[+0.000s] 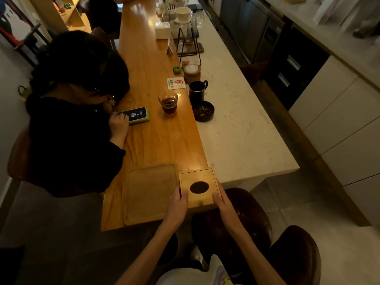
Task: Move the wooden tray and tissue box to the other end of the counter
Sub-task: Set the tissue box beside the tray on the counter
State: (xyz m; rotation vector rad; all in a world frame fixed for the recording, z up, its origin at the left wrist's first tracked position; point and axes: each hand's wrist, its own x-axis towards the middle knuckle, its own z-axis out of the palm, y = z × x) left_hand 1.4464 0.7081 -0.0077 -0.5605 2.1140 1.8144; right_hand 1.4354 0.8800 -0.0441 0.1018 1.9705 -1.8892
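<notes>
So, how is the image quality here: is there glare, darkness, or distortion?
Head view: dim, warm light overall; bright glare on the wooden counter at its far end; the seated person in black is nearly lost in shadow; wide-angle distortion bends the counter edges; the tissue box, held by the left hand and right hand, is clear.

I see both bare forearms reaching forward, my left hand (178,204) and right hand (223,203) clasped, thumbs on top.

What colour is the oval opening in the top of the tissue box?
Dark, nearly black, against the light wood tissue box; shows in the head view.
</notes>
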